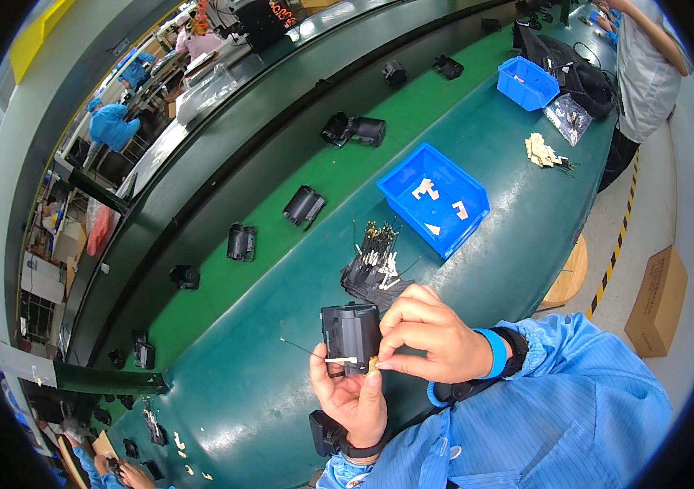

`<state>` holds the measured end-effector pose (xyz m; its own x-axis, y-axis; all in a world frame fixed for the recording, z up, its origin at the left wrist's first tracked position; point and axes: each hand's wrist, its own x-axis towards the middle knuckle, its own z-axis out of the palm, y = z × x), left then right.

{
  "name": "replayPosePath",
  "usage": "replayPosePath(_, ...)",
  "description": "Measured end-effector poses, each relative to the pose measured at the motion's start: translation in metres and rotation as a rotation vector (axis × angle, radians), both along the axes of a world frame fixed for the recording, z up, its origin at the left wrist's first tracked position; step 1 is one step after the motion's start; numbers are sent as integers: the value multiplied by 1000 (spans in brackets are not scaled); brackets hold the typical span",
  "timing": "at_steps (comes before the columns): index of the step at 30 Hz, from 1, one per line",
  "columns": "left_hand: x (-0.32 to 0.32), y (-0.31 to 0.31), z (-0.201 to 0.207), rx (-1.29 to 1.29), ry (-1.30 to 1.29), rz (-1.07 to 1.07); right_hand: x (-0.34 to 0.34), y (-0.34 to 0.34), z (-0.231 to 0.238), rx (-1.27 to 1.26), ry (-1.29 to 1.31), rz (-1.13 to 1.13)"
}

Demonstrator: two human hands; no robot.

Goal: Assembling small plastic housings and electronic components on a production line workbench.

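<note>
My left hand (pixel 350 403) is closed around the lower part of a black plastic housing (pixel 353 328), thumb at the near right corner. A white strip (pixel 340 359) lies along the housing's near edge, and a thin dark wire (pixel 298 345) sticks out past my left fingers. At that near right corner, my right hand (pixel 432 338) pinches a small tan piece (pixel 374 364) against the housing; its exact shape is partly hidden by the fingers. Just beyond the housing rests a bundle of black wires with white tags (pixel 375 265).
A blue bin (pixel 408 175) holds a few cream pieces. Farther right are another blue bin (pixel 526 83), cream pieces (pixel 544 151) and a plastic bag (pixel 567 118). Several black housings (pixel 304 205) sit on the green belt (pixel 213 281). Co-workers stand at far right (pixel 648 73) and lower left (pixel 123 473).
</note>
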<state>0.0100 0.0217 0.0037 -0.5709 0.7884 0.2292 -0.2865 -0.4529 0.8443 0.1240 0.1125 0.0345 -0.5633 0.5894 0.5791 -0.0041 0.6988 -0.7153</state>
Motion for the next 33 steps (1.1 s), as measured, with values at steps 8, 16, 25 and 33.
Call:
replayPosePath(8,1,0,1,-1,-19,-17,1,-3,4,28,-15,-50)
replayPosePath(16,-2,3,1,3,-68,-61,10,14,12,46,15,-149)
replayPosePath(25,-3,1,8,-7,-119,-104,50,86,-3,390,-245,-625)
replayPosePath(33,1,0,9,43,-135,-186,-6,4,-3,-295,76,173)
